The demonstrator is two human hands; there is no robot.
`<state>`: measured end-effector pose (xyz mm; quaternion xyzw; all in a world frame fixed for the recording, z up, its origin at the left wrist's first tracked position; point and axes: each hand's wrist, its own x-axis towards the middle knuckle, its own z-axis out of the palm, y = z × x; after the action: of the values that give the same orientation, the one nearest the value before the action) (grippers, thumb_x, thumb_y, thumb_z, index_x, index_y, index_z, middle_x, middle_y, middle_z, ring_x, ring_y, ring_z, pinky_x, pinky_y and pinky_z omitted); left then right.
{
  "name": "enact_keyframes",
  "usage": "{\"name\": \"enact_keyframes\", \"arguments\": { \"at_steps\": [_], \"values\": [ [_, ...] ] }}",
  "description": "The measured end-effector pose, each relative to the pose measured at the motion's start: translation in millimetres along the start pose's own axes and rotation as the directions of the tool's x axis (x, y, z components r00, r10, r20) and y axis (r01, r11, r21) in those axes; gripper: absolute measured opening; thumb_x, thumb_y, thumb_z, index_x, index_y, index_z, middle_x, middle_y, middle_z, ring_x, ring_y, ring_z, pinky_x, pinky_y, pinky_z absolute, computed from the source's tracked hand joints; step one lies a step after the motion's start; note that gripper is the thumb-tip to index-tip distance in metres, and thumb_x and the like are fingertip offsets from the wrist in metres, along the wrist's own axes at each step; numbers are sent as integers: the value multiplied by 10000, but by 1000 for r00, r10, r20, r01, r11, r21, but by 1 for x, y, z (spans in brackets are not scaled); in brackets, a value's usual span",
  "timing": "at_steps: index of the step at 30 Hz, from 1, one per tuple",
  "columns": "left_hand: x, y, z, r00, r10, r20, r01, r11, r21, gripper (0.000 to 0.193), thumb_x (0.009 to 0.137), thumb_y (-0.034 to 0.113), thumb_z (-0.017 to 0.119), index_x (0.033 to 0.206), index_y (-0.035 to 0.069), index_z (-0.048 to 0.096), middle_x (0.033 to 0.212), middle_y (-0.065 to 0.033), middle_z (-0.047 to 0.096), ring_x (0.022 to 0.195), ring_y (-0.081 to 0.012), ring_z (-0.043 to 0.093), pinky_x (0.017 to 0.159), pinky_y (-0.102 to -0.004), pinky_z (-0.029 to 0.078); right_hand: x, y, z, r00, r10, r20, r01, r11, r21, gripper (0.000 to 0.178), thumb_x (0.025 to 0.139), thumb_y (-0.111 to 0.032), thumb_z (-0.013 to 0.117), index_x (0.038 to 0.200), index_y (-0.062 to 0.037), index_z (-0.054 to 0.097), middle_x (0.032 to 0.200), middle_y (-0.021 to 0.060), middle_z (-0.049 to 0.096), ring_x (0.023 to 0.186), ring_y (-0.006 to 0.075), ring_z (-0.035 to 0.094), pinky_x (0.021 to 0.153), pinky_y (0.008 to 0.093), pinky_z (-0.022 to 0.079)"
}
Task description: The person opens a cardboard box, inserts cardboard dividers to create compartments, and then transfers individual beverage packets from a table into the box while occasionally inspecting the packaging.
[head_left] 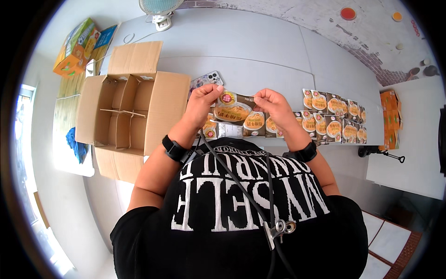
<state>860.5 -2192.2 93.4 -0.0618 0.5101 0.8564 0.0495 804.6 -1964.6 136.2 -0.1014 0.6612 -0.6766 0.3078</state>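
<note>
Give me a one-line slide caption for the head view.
Left hand and right hand hold a brown packet over similar packets, with an open, divided cardboard box at left.

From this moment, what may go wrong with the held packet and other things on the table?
The packet is pinched near its upper corners by the left hand and right hand, and might slip. The phone lies close to the left hand and might be bumped. Front packets at right sit near the edge of the table and could fall.
</note>
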Motion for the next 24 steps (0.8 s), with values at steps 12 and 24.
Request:
{"name": "enact_keyframes", "arguments": {
  "at_steps": [12, 24],
  "values": [
    [-11, 21, -7, 845, -499, -193, 412, 836, -362, 631, 934, 469, 388, 1315, -32, 350, 1280, -223, 450, 1210, -342, 424, 1006, -463, 361, 22, -37, 18, 970, -224, 91, 236, 961, -143, 123, 912, -150, 523, 881, -36, 554, 1027, 77, 634, 920, 120, 572, 834, 275, 452],
    [-23, 19, 7, 989, -89, 115, 122, 939, -321, 570, 821, -36, 555, 1334, 72, 332, 1284, -125, 473, 1192, -260, 471, 971, -426, 436, -10, -21, 26, 760, -510, 403, 639, 474, -605, 109, 808, -137, 639, 893, -74, 613, 1184, 53, 581, 1192, 272, 465, 916, 357, 433]
  ]
}}
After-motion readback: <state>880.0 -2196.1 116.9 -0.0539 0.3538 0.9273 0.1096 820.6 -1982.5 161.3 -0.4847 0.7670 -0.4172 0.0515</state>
